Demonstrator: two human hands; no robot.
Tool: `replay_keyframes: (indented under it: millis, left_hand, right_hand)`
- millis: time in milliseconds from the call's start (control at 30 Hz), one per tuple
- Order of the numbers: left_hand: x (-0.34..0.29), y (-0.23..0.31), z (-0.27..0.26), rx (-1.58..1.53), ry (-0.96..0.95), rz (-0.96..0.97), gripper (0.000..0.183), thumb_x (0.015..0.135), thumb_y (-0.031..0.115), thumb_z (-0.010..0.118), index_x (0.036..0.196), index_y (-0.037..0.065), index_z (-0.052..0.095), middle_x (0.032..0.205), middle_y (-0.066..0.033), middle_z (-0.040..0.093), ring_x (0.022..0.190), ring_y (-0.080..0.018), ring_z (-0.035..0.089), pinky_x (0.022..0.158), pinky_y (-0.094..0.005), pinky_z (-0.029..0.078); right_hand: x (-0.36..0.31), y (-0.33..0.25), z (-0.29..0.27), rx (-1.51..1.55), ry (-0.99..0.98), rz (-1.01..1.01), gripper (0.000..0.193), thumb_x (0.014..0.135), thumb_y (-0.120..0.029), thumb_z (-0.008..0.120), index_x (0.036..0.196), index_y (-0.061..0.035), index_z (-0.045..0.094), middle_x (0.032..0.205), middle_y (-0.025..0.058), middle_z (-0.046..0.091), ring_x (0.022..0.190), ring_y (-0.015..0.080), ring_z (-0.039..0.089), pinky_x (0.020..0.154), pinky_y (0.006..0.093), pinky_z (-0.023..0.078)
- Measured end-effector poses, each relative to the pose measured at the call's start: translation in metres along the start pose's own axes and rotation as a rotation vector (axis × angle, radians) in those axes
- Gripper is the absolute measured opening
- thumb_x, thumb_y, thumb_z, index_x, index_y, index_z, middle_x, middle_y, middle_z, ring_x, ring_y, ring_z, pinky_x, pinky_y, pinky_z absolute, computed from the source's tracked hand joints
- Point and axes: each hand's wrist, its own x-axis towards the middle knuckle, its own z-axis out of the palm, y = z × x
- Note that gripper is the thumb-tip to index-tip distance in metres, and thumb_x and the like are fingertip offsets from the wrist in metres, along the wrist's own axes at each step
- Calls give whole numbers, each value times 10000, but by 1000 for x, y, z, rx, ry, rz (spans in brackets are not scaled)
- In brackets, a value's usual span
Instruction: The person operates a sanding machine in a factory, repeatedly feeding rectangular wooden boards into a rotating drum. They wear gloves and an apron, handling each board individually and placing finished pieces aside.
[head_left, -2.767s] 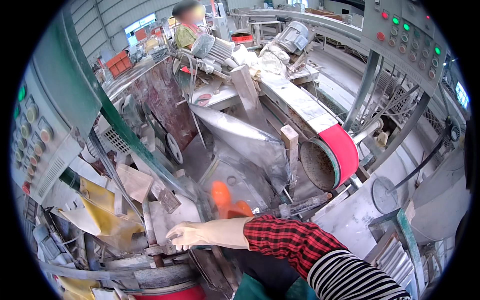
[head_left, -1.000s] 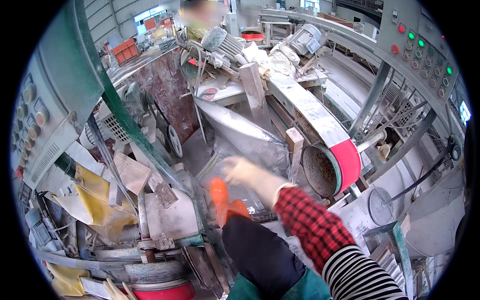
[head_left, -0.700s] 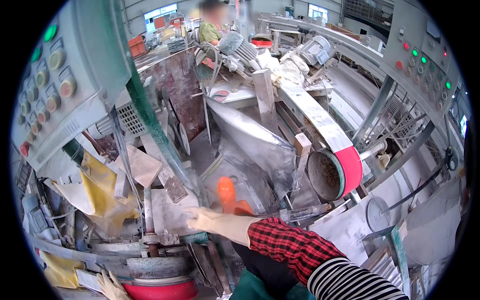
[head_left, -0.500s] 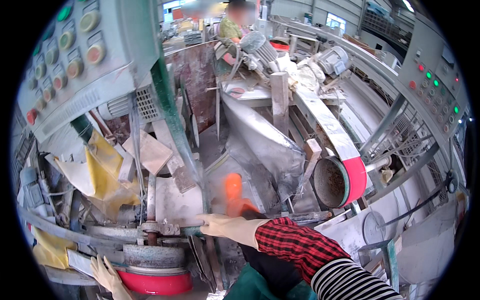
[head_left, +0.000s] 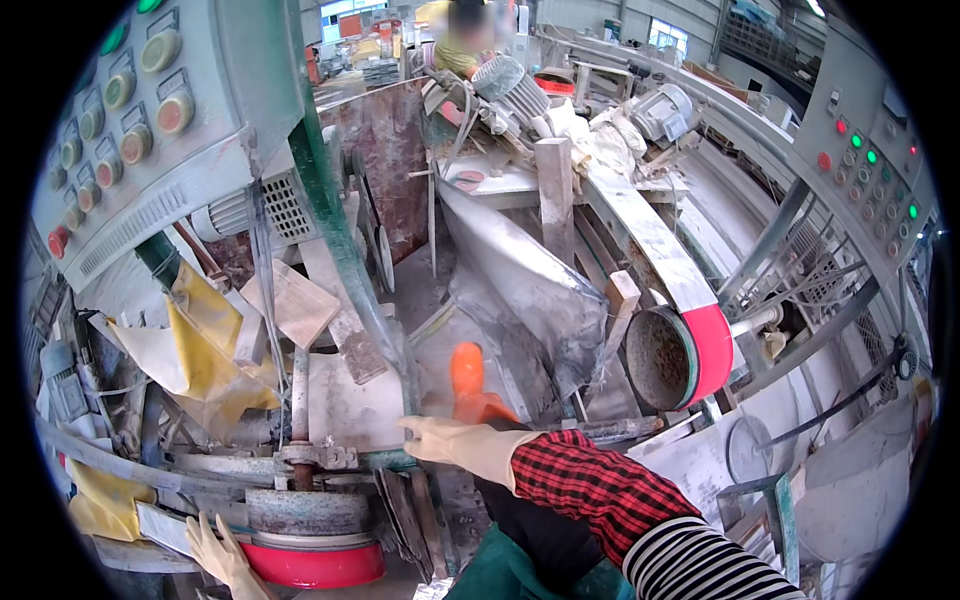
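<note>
And the left hand [head_left: 225, 558] is spread wide, set right beside the red belt [head_left: 320, 567] at lower left, the pale strip [head_left: 163, 527] near its fingers. The right hand [head_left: 440, 443] is held by the green bar [head_left: 387, 459]; its grip can't be told. Fingers are best kept off the belt's edge.

Red band [head_left: 315, 566], red-and-black checked sleeve [head_left: 580, 487]
</note>
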Motion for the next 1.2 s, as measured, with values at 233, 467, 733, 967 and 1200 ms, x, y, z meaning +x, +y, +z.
replay_keyframes:
  millis: [233, 467, 733, 967, 1200]
  left_hand:
    - [-3, -6, 9, -17, 6, 18, 511, 978, 460, 474, 1366, 133, 533, 1498, -135, 404, 1388, -356, 338, 1119, -467, 274]
    - [-8, -3, 9, -33, 23, 28, 495, 977, 434, 484, 1356, 121, 543, 1491, -136, 414, 1389, -356, 336, 1125, -459, 270]
    - [-13, 4, 6, -34, 81, 49, 449, 971, 379, 517, 1314, 94, 572, 1467, -138, 445, 1355, -362, 386, 1100, -456, 312]
    - [-17, 8, 3, -33, 74, 44, 447, 968, 382, 521, 1317, 107, 572, 1469, -134, 443, 1355, -361, 386, 1104, -462, 308]
    - [-23, 11, 2, -65, 95, 55, 454, 969, 387, 520, 1312, 95, 576, 1449, -156, 461, 1352, -378, 382, 1111, -451, 304]
  right_hand:
    - [8, 10, 6, -17, 13, -41, 569, 892, -283, 518, 1440, -186, 405, 1265, 220, 601, 1160, 380, 582, 987, 427, 452]
    - [-1, 2, -1, -15, 18, -38, 572, 885, -271, 510, 1444, -208, 403, 1278, 208, 597, 1160, 381, 581, 988, 422, 455]
    - [-7, -3, -5, -33, -12, -15, 581, 883, -255, 502, 1452, -218, 389, 1286, 205, 592, 1127, 378, 597, 967, 425, 464]
    - [-6, -1, -5, -89, -17, -25, 578, 890, -269, 495, 1454, -211, 381, 1266, 202, 601, 1105, 384, 602, 951, 442, 467]
    - [-9, -6, -9, -130, -38, -6, 578, 894, -280, 491, 1456, -204, 378, 1210, 222, 624, 1089, 397, 606, 944, 460, 465]
